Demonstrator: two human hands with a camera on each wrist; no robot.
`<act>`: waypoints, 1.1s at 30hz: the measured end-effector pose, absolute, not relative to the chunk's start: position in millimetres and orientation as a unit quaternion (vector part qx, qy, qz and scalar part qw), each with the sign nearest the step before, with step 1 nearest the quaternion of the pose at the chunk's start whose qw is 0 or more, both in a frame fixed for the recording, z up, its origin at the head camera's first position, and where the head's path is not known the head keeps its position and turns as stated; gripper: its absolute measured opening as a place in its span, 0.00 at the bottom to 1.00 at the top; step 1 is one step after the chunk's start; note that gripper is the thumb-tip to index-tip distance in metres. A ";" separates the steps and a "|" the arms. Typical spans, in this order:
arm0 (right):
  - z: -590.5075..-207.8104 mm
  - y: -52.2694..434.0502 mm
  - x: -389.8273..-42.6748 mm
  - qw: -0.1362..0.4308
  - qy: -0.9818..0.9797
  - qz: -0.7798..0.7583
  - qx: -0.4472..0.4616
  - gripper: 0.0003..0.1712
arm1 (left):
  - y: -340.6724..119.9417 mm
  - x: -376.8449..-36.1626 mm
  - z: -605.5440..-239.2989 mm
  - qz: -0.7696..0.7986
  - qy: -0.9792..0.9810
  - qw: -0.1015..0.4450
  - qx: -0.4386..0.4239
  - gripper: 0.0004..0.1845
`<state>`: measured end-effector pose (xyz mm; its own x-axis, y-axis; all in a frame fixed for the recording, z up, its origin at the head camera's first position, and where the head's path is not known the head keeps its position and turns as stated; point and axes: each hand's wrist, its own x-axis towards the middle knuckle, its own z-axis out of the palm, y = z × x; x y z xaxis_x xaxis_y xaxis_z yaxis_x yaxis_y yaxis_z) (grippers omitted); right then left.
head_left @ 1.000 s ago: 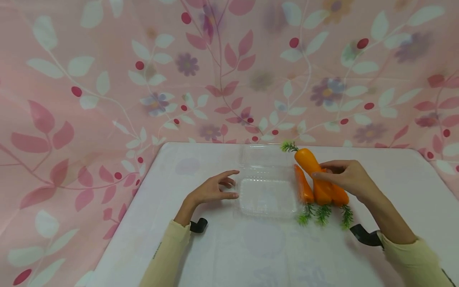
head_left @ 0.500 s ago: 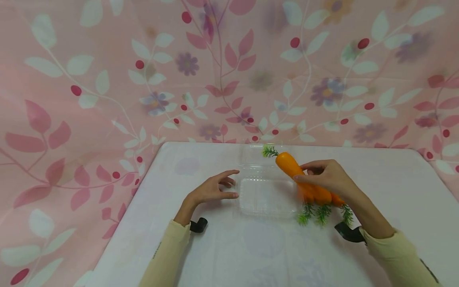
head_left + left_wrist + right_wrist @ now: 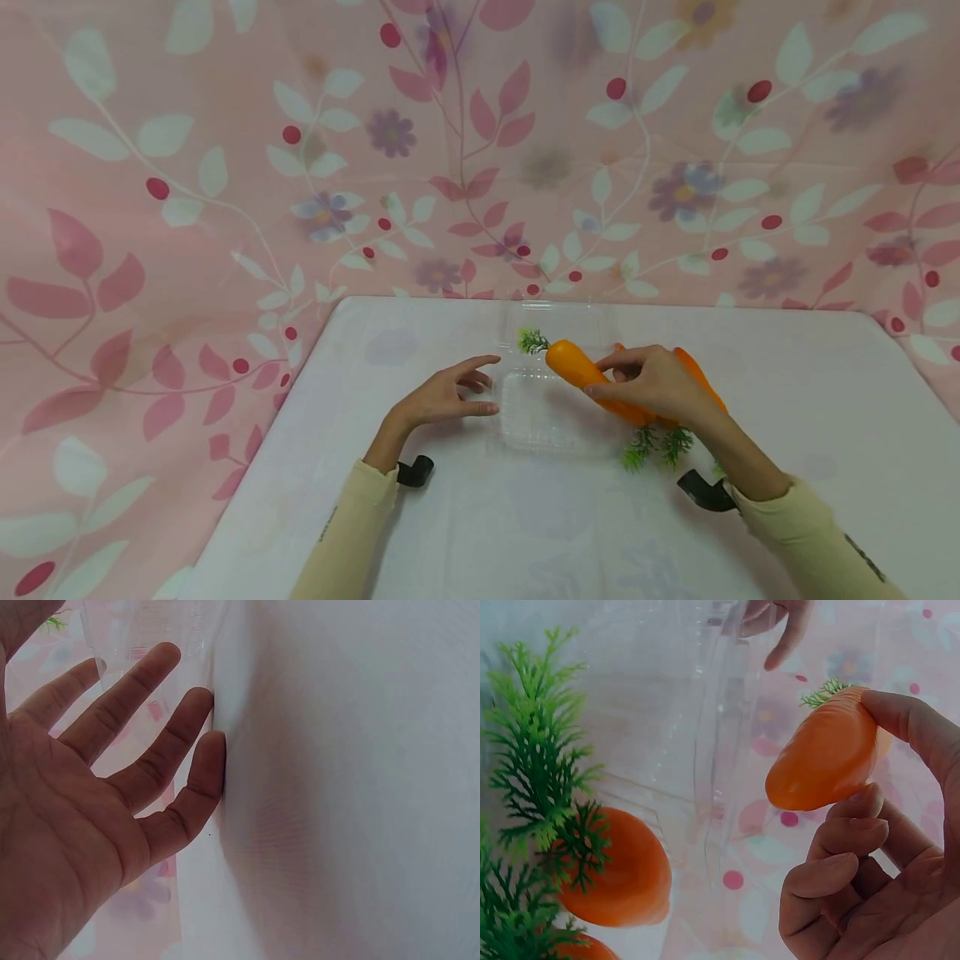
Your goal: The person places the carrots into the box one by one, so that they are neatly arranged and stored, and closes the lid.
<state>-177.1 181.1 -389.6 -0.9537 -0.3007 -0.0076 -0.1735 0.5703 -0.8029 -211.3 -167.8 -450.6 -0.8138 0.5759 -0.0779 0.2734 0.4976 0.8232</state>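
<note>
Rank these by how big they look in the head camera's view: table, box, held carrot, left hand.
1. Table
2. Box
3. Held carrot and left hand, unranked: they look alike in size, and the carrot is partly covered.

I faced a white tabletop point(image 3: 480, 525), and behind it rose a pink backdrop point(image 3: 480, 187) printed with pale leaves point(image 3: 167, 135), red berries point(image 3: 617, 88) and purple flowers point(image 3: 392, 133).

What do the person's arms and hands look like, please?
The left sleeve and right sleeve are pale cream, each with a dark marking too small to read. A bent black fitting projects beside each cuff. The left hand and right hand are gloveless.
</note>
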 end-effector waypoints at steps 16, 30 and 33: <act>-404.4 163.7 -171.0 0.070 0.903 -0.392 -0.158 0.23 | -167.8 -211.4 -450.2 0.424 0.852 0.174 0.253 0.43; -413.3 150.7 -169.4 0.099 0.908 -0.360 -0.188 0.16 | -168.2 -212.2 -451.3 0.421 0.854 0.169 0.254 0.44; -415.0 147.5 -169.2 0.101 0.909 -0.354 -0.194 0.16 | -168.7 -212.1 -451.4 0.423 0.854 0.169 0.253 0.44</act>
